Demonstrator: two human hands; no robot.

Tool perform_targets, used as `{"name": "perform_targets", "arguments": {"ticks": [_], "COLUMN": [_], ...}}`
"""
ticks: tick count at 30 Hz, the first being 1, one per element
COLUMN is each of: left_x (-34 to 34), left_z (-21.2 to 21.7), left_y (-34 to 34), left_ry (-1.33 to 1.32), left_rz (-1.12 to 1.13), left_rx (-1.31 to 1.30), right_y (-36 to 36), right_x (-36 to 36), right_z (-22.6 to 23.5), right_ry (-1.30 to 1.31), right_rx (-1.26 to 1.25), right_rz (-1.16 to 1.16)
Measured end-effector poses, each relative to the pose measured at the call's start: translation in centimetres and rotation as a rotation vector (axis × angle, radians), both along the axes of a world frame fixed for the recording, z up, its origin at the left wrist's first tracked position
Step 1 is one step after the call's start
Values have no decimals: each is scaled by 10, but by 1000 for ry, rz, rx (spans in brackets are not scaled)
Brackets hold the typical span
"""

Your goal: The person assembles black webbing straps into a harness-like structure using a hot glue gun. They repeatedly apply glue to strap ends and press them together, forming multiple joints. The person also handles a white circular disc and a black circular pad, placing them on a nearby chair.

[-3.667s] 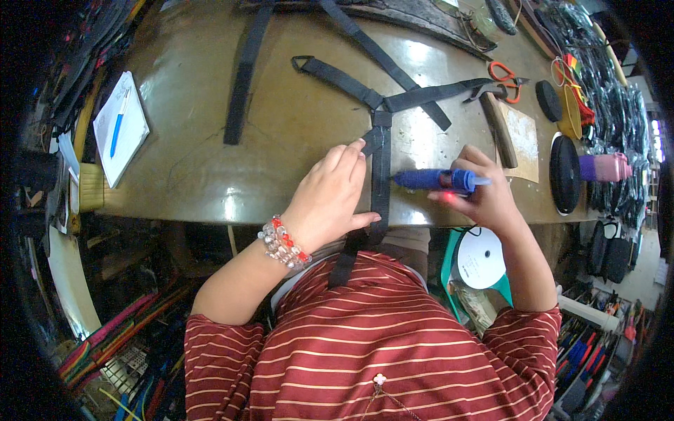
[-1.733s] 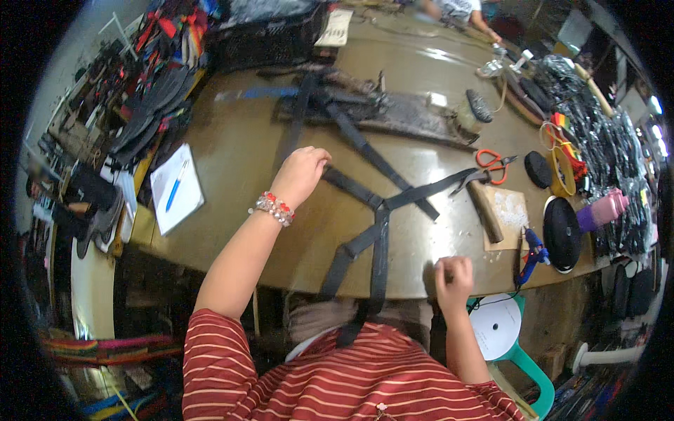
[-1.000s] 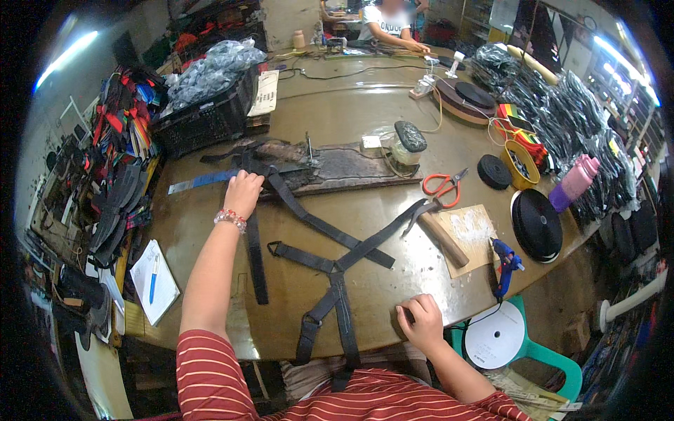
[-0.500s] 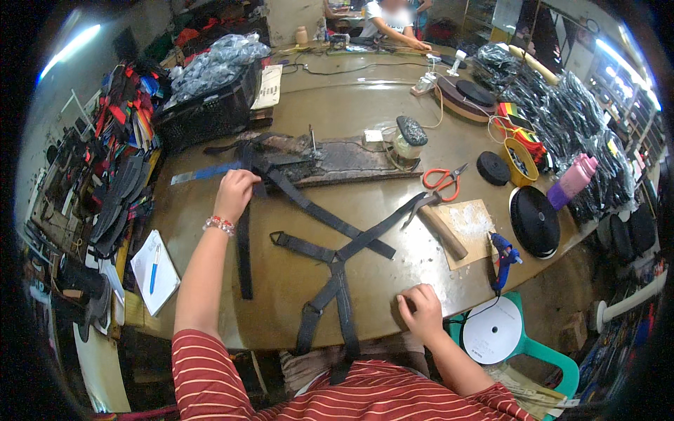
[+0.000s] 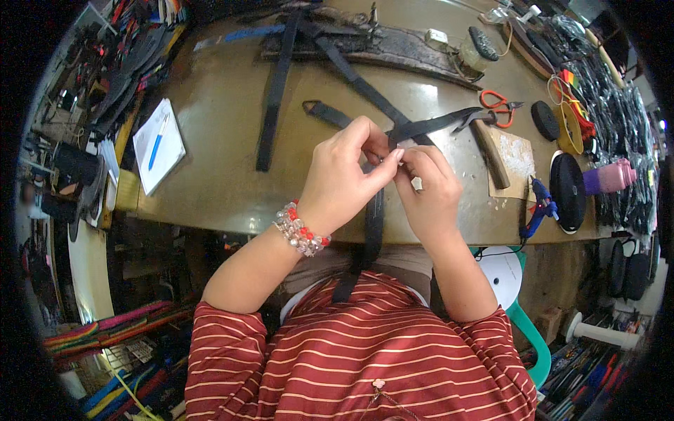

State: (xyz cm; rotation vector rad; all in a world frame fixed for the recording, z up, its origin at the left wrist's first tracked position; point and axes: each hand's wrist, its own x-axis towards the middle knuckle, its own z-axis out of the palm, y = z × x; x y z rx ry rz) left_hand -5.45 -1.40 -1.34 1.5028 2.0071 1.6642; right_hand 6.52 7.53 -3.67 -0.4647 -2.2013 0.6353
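Observation:
My left hand [image 5: 345, 168], with a beaded bracelet at its wrist, meets my right hand [image 5: 428, 193] over the near part of the table. Thumbs and fingertips of both are pinched together at one spot. Whatever sits between them is too small to make out. Under and just behind the fingers lies a black webbing strap harness [image 5: 435, 125], its straps crossing there; my hands hide the crossing. One strap end with a ring [image 5: 309, 107] points to the left. Another black strap [image 5: 374, 224] runs over the table edge towards my lap.
A dark-stained board [image 5: 393, 52] lies at the back. On the right are orange-handled scissors [image 5: 500, 104], a hammer [image 5: 491, 154], a blue glue gun [image 5: 540, 203], a black webbing roll [image 5: 567, 193] and a pink-purple bottle [image 5: 611, 177]. A notepad [image 5: 168, 137] with a pen lies left.
My left hand has left the straps at the back left and come to the middle. My right hand has risen from the table edge to meet it. The view has tilted down.

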Motion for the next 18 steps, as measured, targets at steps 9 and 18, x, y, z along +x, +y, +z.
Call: {"name": "perform_targets", "arguments": {"ticks": [9,18], "left_x": [33,45], "left_z": [-67,-95], "left_y": [-70,-81], "left_ry": [453,621], "left_rz": [-300,-230], "left_rx": [-276,-333], "right_y": [22,12], "right_x": [36,30], "right_z": [-51,-83], "right_ry": [-72,-134], "right_rx": [-1200,-1050], "right_rz": [148,166]}}
